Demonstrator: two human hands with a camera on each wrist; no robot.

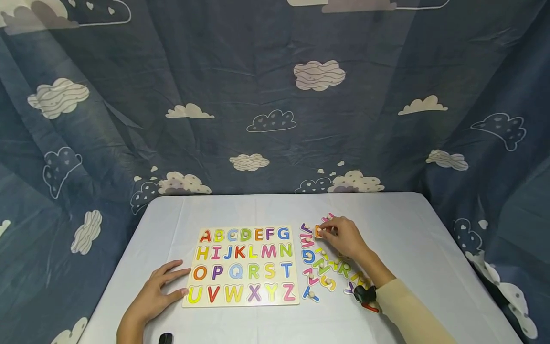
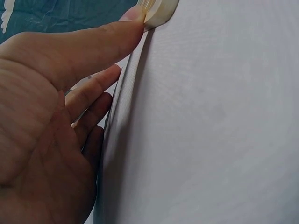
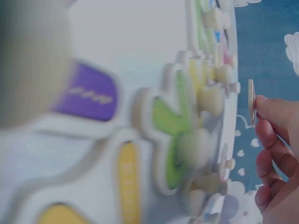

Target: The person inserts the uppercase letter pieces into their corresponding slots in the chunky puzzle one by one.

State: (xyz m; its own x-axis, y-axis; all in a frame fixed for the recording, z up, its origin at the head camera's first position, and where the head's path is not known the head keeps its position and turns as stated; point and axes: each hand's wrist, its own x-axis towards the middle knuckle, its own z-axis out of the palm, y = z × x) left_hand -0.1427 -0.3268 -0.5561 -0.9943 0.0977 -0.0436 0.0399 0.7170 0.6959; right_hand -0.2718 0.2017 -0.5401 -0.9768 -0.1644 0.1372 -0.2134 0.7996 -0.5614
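Note:
A pale alphabet board (image 1: 240, 305) with rows of coloured letters lies on the table. My left hand (image 1: 151, 294) is at its left edge, fingers spread and fairly straight. In the left wrist view the thumb (image 2: 107, 44) touches the board's rounded corner (image 2: 161, 13). To the right of the board, my right hand (image 1: 345, 236) pinches an orange letter piece (image 1: 318, 231) between thumb and fingers. The right wrist view shows this piece (image 3: 252, 102) edge-on, lifted clear of the others; its letter cannot be read.
Loose knobbed letter pieces lie right of the board, among them a blue G (image 1: 308, 256), a pink Z (image 1: 310, 276) and a green piece (image 3: 173, 126). Some are under the right forearm. A black object (image 1: 165, 338) sits at the near edge. A cloud-patterned cloth (image 1: 275, 157) hangs behind.

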